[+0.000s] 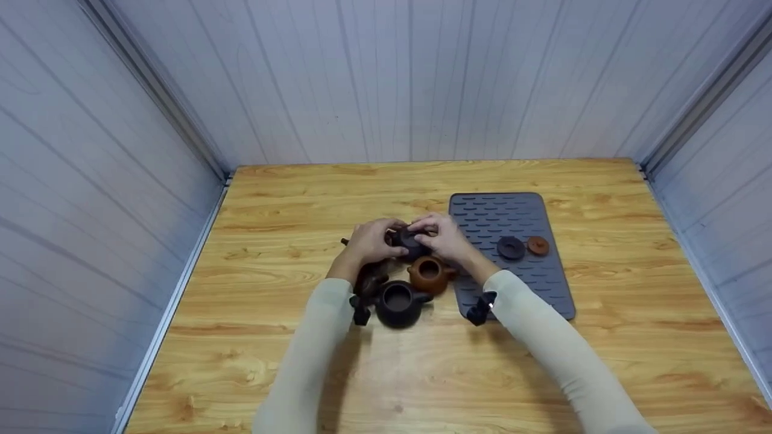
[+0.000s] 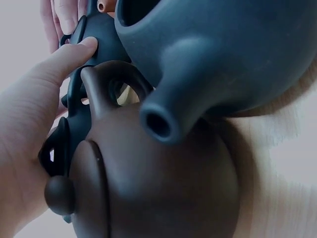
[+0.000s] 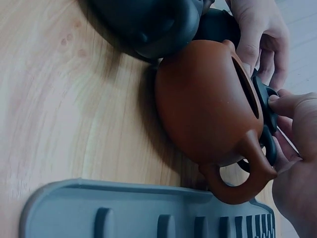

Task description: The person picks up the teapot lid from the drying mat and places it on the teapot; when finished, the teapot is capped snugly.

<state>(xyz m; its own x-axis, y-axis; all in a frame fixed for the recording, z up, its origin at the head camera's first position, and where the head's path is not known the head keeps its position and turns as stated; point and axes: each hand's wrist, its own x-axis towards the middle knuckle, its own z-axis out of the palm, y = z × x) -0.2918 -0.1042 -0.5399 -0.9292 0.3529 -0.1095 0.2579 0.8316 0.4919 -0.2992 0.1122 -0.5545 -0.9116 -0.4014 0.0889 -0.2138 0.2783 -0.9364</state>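
Both hands are at a small black teapot (image 1: 412, 244) in the middle of the table. My left hand (image 1: 371, 241) holds its body from the left, the thumb (image 2: 81, 49) lying against its side. From the right, my right hand (image 1: 447, 240) pinches the teapot's black lid (image 3: 266, 106), which appears to sit over its opening. Just nearer stands a lidless orange-brown teapot (image 1: 429, 275), its handle toward the right. A larger lidless black teapot (image 1: 398, 308) is nearest me. A lidded brown teapot (image 2: 158, 173) sits under the left wrist, and another dark teapot is mostly hidden behind it.
A grey drying mat (image 1: 494, 211) lies to the right of the teapots. On it rest a black lid (image 1: 511, 248) and an orange-brown lid (image 1: 538, 245), side by side. Pale panel walls (image 1: 386, 84) enclose the wooden table (image 1: 289, 211) at the back and sides.
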